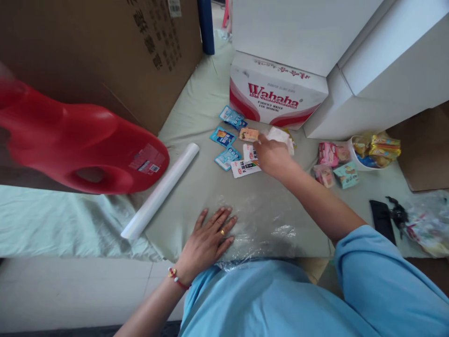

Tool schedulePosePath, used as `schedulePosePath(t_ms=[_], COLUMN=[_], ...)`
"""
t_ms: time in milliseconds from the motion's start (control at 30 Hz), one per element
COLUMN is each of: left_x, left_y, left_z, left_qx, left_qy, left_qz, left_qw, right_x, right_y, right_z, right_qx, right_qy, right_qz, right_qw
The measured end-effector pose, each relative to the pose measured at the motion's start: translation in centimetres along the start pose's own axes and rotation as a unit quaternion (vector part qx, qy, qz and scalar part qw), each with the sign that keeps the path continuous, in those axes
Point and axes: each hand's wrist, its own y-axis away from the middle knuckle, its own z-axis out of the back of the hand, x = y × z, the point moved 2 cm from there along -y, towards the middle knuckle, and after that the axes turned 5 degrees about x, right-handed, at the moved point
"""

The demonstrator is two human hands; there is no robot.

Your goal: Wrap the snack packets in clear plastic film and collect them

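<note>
My left hand [209,238] lies flat with fingers spread on a sheet of clear plastic wrap [261,229] laid over the pale green cloth [196,112]. My right hand [272,156] reaches forward over a cluster of small snack packets, its fingers curled down on a white packet [249,151]; whether it grips it is hidden. Around it lie blue packets [223,136], an orange packet [249,135], a white and red packet [244,168] and a white tissue-like wrapper [280,135].
A roll of plastic wrap [161,189] lies at the left. A big red jug [80,147] and a brown carton [105,51] stand left. A Wahaha box [277,91] stands behind. More snacks [331,154], a white bowl [375,150] and a black object [381,219] lie right.
</note>
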Motion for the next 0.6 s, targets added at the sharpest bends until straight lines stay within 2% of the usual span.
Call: schedulePosePath(t_ms=[167,367,467,533,600], left_x=[0.1,0.1,0.1,0.1,0.2], left_y=[0.0,-0.1,-0.5,-1.2,-2.2], left_z=[0.1,-0.1,-0.2,-0.2,-0.1], left_qx=[-0.003,-0.006,0.001,0.009,0.014], left_qy=[-0.003,-0.021,-0.013,0.001,0.022], left_qz=[0.001,0.0,0.014,0.026,0.041], left_qw=[1.0,1.0,1.0,1.0,0.999], right_x=[1.6,0.8,-0.8,-3.0,-6.0], right_y=[-1.9,-3.0,-2.4,-1.6,-0.4], right_z=[-2.9,-5.0,-4.9,-4.4,-3.4], right_qx=[0.065,0.04,-0.006,-0.052,-0.104], right_qy=[0.01,-0.015,-0.054,-0.117,-0.206], right_qz=[0.107,0.135,0.128,0.108,0.074], right_qw=[0.992,0.99,0.99,0.986,0.97])
